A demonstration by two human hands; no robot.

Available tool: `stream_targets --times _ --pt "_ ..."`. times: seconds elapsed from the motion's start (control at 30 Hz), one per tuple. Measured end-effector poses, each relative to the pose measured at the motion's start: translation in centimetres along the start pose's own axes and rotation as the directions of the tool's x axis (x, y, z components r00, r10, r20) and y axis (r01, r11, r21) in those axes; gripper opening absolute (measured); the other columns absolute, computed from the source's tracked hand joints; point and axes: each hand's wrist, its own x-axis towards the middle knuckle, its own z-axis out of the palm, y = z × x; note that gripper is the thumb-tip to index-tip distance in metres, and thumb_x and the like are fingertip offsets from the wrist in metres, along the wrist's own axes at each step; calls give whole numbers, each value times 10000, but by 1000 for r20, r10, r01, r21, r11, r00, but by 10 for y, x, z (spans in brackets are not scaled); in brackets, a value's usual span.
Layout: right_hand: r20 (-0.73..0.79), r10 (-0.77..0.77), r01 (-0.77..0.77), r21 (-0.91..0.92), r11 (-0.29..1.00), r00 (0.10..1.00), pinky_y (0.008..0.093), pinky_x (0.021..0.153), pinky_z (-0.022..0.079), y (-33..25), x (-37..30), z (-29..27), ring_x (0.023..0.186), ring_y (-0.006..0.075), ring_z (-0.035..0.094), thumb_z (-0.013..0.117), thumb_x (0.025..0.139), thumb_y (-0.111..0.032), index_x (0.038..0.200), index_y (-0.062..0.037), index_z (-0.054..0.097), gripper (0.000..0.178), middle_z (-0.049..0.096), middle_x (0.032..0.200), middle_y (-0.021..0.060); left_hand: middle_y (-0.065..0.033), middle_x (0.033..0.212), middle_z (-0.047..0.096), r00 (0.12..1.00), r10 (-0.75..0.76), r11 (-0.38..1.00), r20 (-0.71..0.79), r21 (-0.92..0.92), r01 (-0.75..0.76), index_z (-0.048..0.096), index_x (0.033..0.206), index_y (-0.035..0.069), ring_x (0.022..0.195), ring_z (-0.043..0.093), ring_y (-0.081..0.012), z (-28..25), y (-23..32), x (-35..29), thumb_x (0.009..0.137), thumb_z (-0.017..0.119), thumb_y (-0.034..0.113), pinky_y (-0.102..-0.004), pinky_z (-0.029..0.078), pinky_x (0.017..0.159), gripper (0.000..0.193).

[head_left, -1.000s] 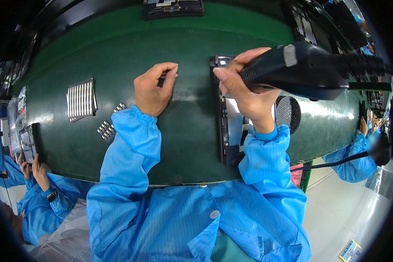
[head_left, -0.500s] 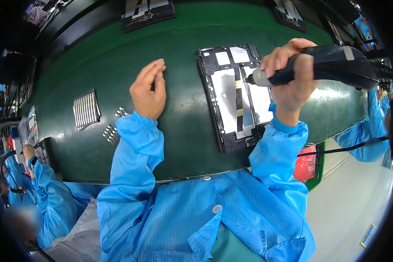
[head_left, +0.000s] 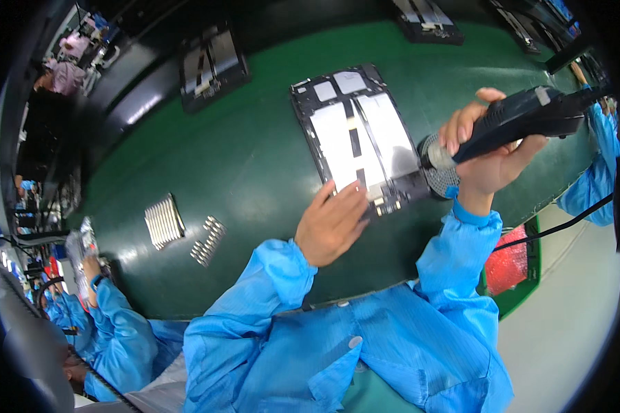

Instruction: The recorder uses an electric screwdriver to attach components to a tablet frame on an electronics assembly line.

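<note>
In front of me lies an opened tablet, its back off, showing white battery panels and a dark central ribbon cable. My left hand rests at its lower left edge, fingers extended and holding nothing. My right hand is wrapped around a black corded electric screwdriver. The screwdriver's pale nose points left and down, over a round grey textured dish just right of the tablet. The bit's tip is hard to make out there. A blue band circles my right wrist.
A stack of striped metallic strips and some small metallic parts lie left on the green table. More opened tablets stand along the far edge. A green bin with red wrap sits lower right. A co-worker's sleeve shows at left.
My left hand has come down and right onto the tablet's lower edge. My right hand has carried the screwdriver away from above the tablet to the round dish. The view has shifted.
</note>
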Motion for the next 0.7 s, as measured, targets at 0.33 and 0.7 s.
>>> stream_targets --times 0.33,0.7 --pt "-6 166 -166 -84 983 986 272 486 469 20 -17 4 508 157 551 444 810 -714 1094 70 476 834 560 647 116 -155 1170 585 969 -216 822 -120 512 247 604 1072 6 1139 522 -322 -14 -182 120 784 651 148 -433 413 967 324" --pt "-61 244 -252 -257 933 968 236 492 436 26 -11 9 526 127 542 430 777 -764 1054 77 519 890 562 638 95 -216 885 656 711 -616 765 340 475 436 666 912 -41 849 650 -330 -126 -103 44 616 729 171 -366 518 773 369"
